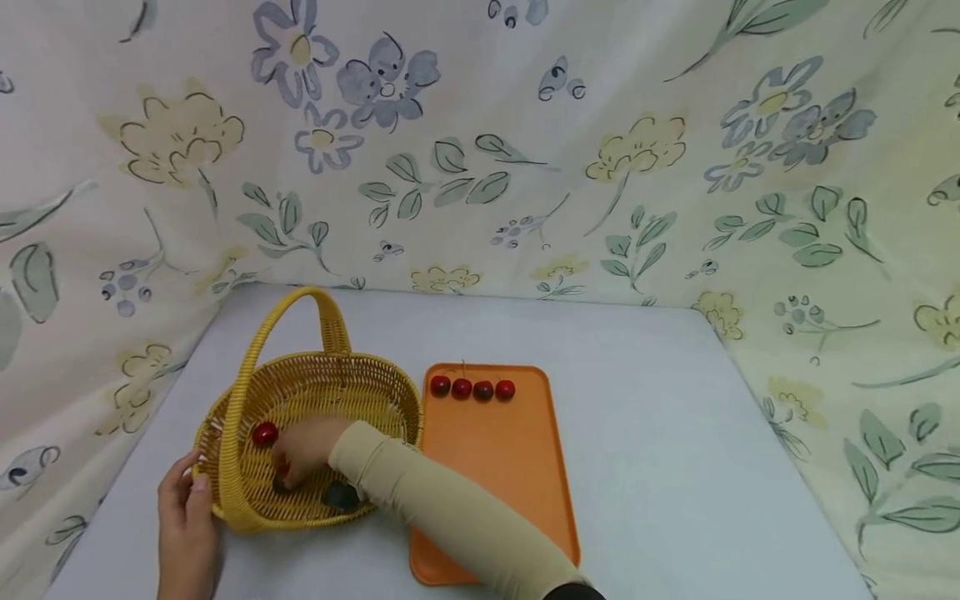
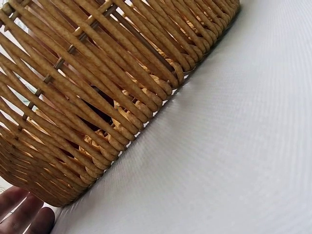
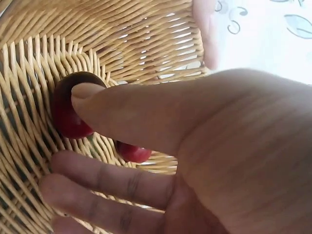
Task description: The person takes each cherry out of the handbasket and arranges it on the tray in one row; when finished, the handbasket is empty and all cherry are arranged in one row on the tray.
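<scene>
The yellow wicker basket (image 1: 375, 367) has a tall arched handle. At its left rim my left hand (image 1: 187, 517) grips the edge; in the left wrist view only fingertips (image 2: 22, 214) show beside the woven wall. My right hand (image 1: 311, 446) reaches down inside the basket. Its thumb lies over a dark red cherry (image 3: 70, 117) on the basket floor, while the other visible fingers (image 3: 112, 175) stay apart from the fruit, extended below it. Another cherry (image 1: 265, 434) lies close by in the basket.
Right of the basket lies an orange tray (image 1: 495, 450), with several cherries (image 1: 483, 390) in a row along its far end. The right sleeve (image 1: 465, 508) crosses the tray's near part. A dark object (image 1: 341, 496) shows by the cuff. Floral cloth (image 1: 480, 167) hangs behind the white table (image 1: 660, 433).
</scene>
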A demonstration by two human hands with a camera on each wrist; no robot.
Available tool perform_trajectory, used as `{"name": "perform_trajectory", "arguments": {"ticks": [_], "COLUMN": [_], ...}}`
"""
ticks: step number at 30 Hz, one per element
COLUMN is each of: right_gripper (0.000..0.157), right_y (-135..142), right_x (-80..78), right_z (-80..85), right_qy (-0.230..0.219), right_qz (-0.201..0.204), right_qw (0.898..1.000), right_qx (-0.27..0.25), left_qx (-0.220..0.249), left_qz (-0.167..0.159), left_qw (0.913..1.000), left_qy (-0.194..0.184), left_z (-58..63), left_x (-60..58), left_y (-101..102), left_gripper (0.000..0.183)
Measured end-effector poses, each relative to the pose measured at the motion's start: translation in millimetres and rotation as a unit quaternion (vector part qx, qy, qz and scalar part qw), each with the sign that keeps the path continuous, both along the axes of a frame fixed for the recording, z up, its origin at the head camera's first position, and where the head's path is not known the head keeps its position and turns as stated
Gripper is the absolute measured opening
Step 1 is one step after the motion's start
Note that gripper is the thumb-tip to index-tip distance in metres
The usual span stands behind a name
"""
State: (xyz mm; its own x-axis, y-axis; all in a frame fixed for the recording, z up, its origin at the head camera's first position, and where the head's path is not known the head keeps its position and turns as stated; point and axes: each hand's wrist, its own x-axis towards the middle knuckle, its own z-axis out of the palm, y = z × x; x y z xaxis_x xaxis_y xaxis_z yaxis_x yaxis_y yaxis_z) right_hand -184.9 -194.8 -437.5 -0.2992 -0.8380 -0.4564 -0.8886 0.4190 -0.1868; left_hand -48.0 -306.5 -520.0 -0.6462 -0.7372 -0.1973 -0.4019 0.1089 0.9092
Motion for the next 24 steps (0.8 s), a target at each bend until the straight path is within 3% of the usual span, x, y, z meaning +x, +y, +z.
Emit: {"name": "perform_trajectory", "arguments": {"ticks": [5,10,17,21,24], "right_gripper": [0.018,0.018,0.023,0.019,0.024], "right_y": [2,3,4,10,26], "right_x": [2.9,6.6,6.5,2.5,-2.8], "right_z": [6.0,7.8,4.4,6.6,17.7], "right_qy": [-0.013,-0.012,-0.022,-0.019,-0.027], "right_qz": [0.006,-0.014,-0.035,-0.030,-0.031], "right_qw": [1.000,1.000,0.999,0.999,0.997], "right_qx": [0.006,0.011,0.011,-0.021,-0.069], "left_qx": [-0.018,-0.045,-0.036,-0.047,-0.049], "left_qz": [0.005,0.014,0.013,0.007,0.004], "left_qw": [0.9998,0.9984,0.9989,0.9979,0.9970], "left_qy": [0.010,0.032,0.027,0.043,0.059], "left_z": [-0.8,-1.8,-4.1,-2.9,-1.4], "left_x": [-0.1,1.9,2.6,4.0,4.9], "left_y": [2,2,2,2,4], "left_gripper": [0.043,0.042,0.042,0.042,0.043]}}
